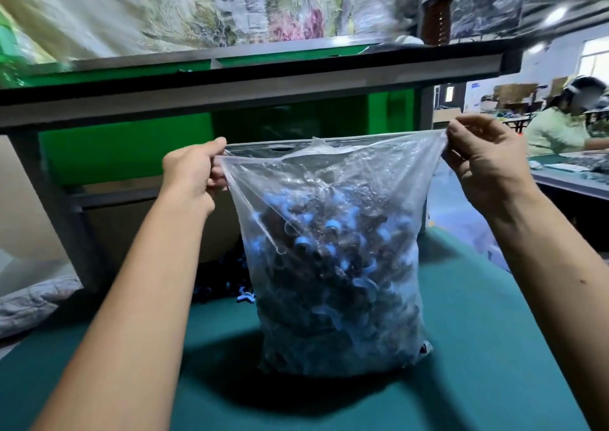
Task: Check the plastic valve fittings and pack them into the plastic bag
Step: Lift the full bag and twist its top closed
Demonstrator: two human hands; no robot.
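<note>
Left hand and right hand each pinch a top corner of the bag, full of fittings, standing on the green table; packing looks finished, sealing probably follows

A table covered in teal-green matting is carrying the work. A clear plastic bag, filled with dark and blue valve fittings, is standing upright on the mat near the middle. Behind the bag, at its left, loose fittings are lying in a heap directly on the surface.
</note>
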